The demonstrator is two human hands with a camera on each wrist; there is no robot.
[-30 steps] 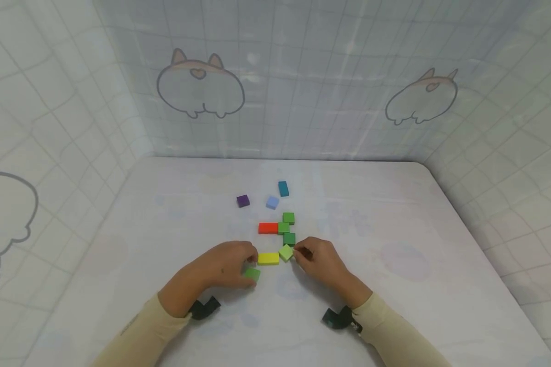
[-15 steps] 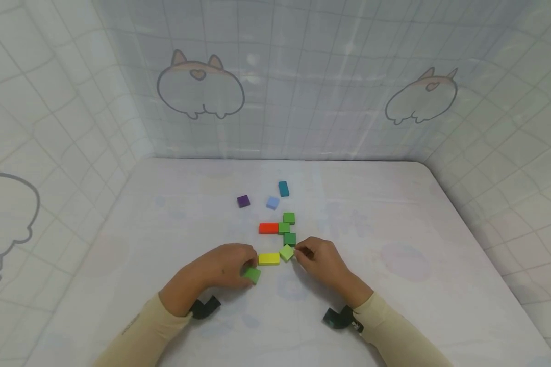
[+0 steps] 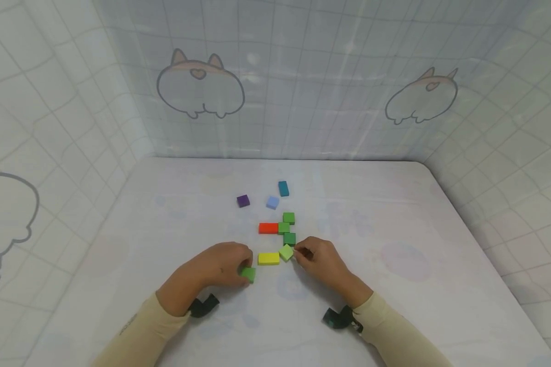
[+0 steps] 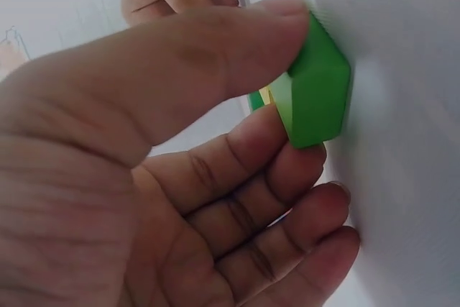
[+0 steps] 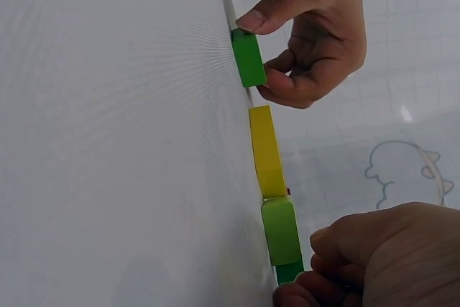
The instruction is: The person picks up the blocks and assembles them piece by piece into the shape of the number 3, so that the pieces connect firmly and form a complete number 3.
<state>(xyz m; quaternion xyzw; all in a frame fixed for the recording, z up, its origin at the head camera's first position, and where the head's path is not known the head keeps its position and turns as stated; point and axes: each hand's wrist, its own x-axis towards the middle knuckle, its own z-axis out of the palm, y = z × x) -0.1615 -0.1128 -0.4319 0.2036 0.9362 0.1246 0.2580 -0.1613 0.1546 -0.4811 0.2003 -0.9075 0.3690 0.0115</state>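
In the head view, my left hand pinches a green block between thumb and fingers. This block is low at the table top, a short gap left of a flat yellow block. My right hand has its curled fingertips at the right corner of a light green block, which is turned cornerwise at the yellow block's right end. A darker green block lies just beyond it. Close up in the left wrist view, the thumb presses the pinched green block against the fingers.
A red block lies beyond the yellow one, its right end against a green block. Another green block lies farther off. At the back are purple, pale blue and teal blocks. Patterned cloth walls surround the white table.
My left hand has moved slightly left with the green block, widening the gap to the yellow block. My right hand and the other blocks have stayed in place.
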